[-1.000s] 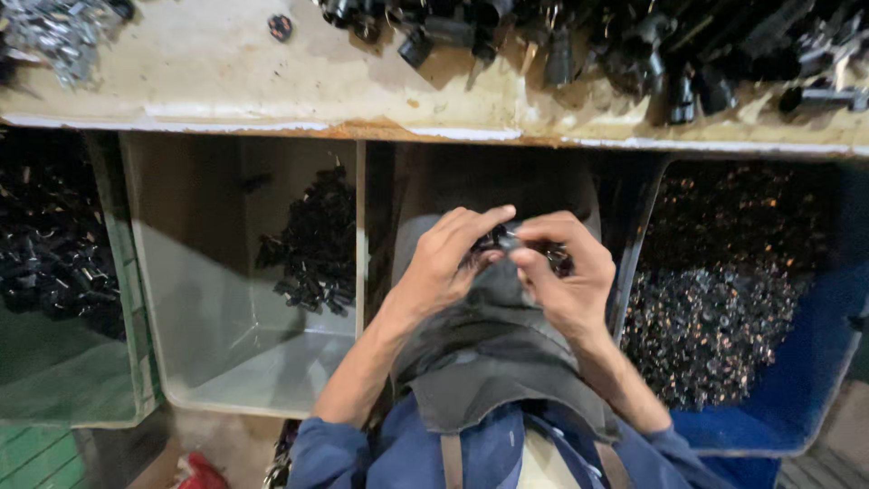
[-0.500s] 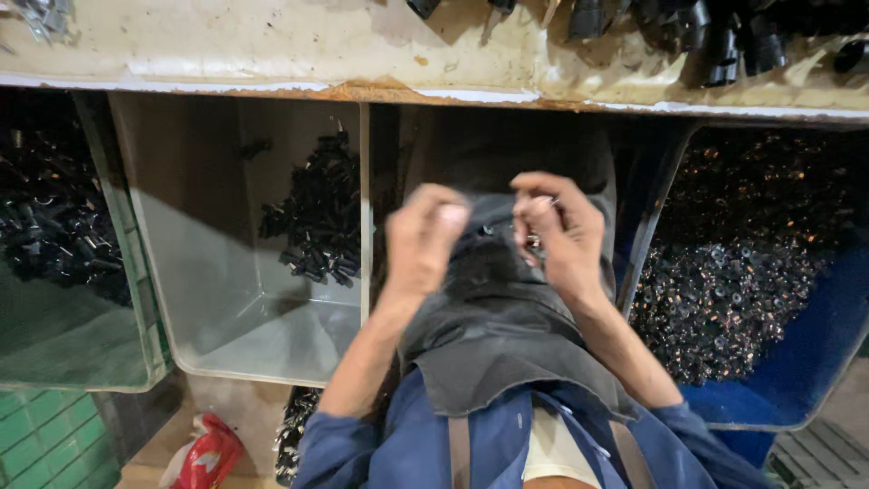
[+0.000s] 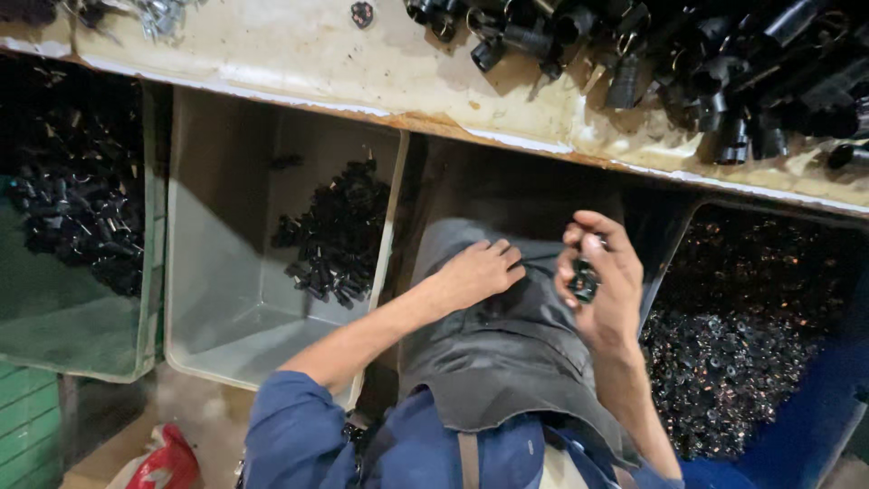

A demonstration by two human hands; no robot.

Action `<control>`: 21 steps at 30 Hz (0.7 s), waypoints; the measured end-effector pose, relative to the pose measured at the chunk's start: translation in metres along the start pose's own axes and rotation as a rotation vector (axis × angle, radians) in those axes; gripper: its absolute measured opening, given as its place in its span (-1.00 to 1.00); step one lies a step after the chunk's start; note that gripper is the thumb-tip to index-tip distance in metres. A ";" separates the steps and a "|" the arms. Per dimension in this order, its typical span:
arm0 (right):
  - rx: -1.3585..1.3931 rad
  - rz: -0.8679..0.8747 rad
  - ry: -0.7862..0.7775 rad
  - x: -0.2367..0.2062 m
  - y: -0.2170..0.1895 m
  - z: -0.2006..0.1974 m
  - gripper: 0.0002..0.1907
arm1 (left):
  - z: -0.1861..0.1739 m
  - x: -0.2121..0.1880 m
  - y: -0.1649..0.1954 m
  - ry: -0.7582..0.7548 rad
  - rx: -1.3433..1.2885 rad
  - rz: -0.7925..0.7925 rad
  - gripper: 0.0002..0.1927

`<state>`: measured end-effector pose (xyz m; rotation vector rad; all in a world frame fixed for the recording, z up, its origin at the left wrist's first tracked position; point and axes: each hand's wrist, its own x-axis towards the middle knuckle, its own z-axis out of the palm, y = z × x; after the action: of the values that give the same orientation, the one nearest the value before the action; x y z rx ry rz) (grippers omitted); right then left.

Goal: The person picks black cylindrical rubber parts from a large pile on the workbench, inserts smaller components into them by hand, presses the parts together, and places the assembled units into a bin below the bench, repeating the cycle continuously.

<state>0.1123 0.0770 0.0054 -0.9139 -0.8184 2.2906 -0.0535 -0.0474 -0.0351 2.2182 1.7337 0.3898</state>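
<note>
My right hand (image 3: 605,282) is raised over my lap and pinches a small black part (image 3: 584,281) between thumb and fingers. My left hand (image 3: 477,272) lies palm down on the grey cloth (image 3: 507,362) that covers my lap, fingers curled into a fold; whether it holds anything underneath is hidden. Roughly a hand's width separates the two hands. Both forearms come out of blue sleeves (image 3: 299,426) at the bottom of the view.
A grey bin (image 3: 217,308) with a heap of black parts (image 3: 339,231) stands left of my lap. Further left is a green bin (image 3: 63,326) of black parts. A blue bin (image 3: 815,417) of small round metal pieces sits right. Black parts (image 3: 724,81) lie on the worn bench top (image 3: 299,54).
My hands, joined on the small part a second ago, have separated. The left hand dropped onto the grey cloth and the right hand kept the part. The view shifted slightly.
</note>
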 end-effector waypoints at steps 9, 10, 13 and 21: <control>0.212 -0.025 0.029 0.002 -0.008 -0.045 -0.71 | -0.145 -0.031 -0.099 0.717 0.352 -0.530 -0.66; 0.209 -0.001 0.016 0.004 -0.006 -0.044 -0.72 | -0.152 -0.030 -0.113 0.710 0.376 -0.523 -0.63; 0.197 0.053 -0.029 0.007 0.000 -0.036 -0.73 | -0.164 -0.017 -0.155 0.646 0.474 -0.447 -0.64; 0.136 0.032 0.105 0.005 -0.010 -0.021 -0.65 | -0.194 -0.026 -0.185 0.802 0.590 -0.582 -0.78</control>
<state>0.1271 0.0937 -0.0023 -0.9822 -0.5997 2.2728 -0.3000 -0.0173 0.0696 1.8226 3.1429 0.7628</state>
